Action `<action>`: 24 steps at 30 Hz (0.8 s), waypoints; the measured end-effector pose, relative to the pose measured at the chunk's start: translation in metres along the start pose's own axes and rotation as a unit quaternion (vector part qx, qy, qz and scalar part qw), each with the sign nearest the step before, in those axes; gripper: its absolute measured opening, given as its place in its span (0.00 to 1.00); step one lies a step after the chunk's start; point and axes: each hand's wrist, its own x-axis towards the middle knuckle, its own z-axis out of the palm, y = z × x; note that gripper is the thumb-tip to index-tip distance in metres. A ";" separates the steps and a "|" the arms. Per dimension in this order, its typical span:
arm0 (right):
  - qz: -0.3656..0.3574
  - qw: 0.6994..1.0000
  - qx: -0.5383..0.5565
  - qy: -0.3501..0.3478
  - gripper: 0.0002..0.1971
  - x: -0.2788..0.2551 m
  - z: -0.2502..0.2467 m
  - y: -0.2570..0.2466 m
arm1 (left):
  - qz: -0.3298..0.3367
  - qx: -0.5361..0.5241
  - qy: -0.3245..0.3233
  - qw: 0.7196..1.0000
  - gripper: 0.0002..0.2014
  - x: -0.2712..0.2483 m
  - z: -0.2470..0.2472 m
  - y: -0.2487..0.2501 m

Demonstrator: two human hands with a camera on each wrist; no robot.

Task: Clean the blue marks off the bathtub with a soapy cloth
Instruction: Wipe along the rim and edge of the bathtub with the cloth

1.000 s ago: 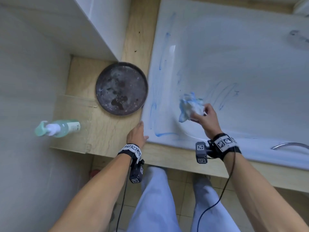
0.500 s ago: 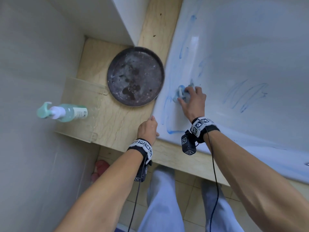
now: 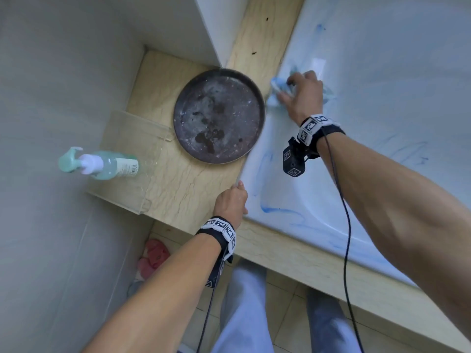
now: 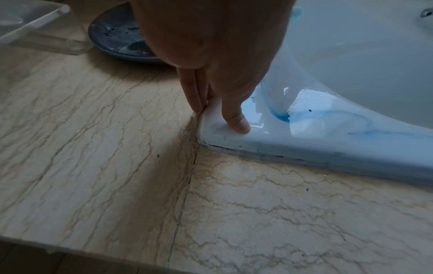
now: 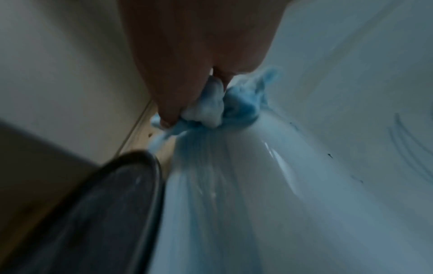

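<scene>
The white bathtub (image 3: 382, 72) fills the right of the head view, with blue marks (image 3: 277, 208) smeared on its near-left rim corner and fainter strokes on the inner wall (image 3: 407, 151). My right hand (image 3: 302, 94) grips a blue-stained soapy cloth (image 3: 276, 84) and presses it on the tub's left rim. In the right wrist view the cloth (image 5: 218, 109) is bunched under my fingers, with a blue streak trailing below it. My left hand (image 3: 233, 200) rests on the tub's corner with straight fingers (image 4: 236, 122), holding nothing.
A dark round pan (image 3: 219, 115) sits on the beige marble ledge (image 3: 178, 189) right beside the tub rim. A green soap pump bottle (image 3: 102, 164) lies at the left over a clear plastic box (image 3: 132, 159). Pink slippers (image 3: 153, 256) lie on the floor.
My right hand has carried the cloth from inside the tub up and left onto the left rim, rubbing along it toward the far end. The left hand stayed on the corner.
</scene>
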 end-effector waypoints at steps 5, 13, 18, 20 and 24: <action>-0.068 0.986 -0.147 -0.026 0.14 -0.009 0.022 -0.006 | 0.006 0.005 -0.006 1.000 0.38 0.002 0.001 -0.002; -0.143 0.983 -0.112 -0.035 0.07 -0.135 0.035 0.003 | 0.004 -0.012 0.007 1.000 0.39 -0.004 -0.001 -0.002; -0.217 0.967 -0.087 -0.102 0.07 -0.211 0.032 0.009 | 0.004 0.000 0.007 1.000 0.39 -0.005 -0.003 -0.001; -0.279 0.946 -0.105 -0.132 0.07 -0.205 0.033 0.014 | -0.002 0.001 0.012 1.000 0.40 -0.003 -0.002 0.000; -0.266 0.945 -0.158 -0.109 0.07 -0.128 0.024 0.017 | 0.010 0.008 0.020 1.000 0.39 -0.001 -0.002 0.000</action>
